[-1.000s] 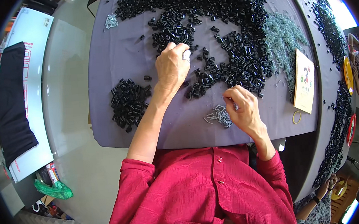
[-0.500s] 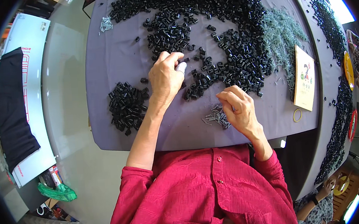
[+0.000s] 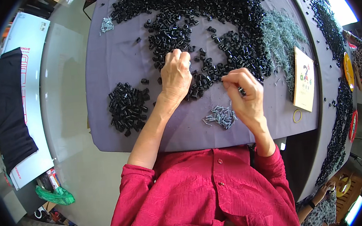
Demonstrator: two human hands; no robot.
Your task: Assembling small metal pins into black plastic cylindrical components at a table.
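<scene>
My left hand (image 3: 176, 74) is curled palm-down at the near edge of a spread of small black plastic caps (image 3: 171, 34). Its fingertips are mostly hidden beneath it, so what they hold cannot be seen. My right hand (image 3: 245, 92) has thumb and forefinger pinched together beside the black caps; anything between the tips is too small to make out. Just left of my right wrist lies a little heap of grey screws (image 3: 220, 117). A separate pile of black caps (image 3: 127, 109) sits left of my left forearm.
A grey cloth covers the table (image 3: 182, 137). Toward the right are a large spread of screws (image 3: 284, 36), a booklet (image 3: 303, 79) and a yellow rubber band (image 3: 297, 115). A few screws (image 3: 107, 24) lie far left. Another person's arm (image 3: 317, 198) shows lower right beside a second table.
My left hand has moved a little right and turned its fingers down. My right hand has risen away from the small screw heap toward the black caps, uncovering the screws.
</scene>
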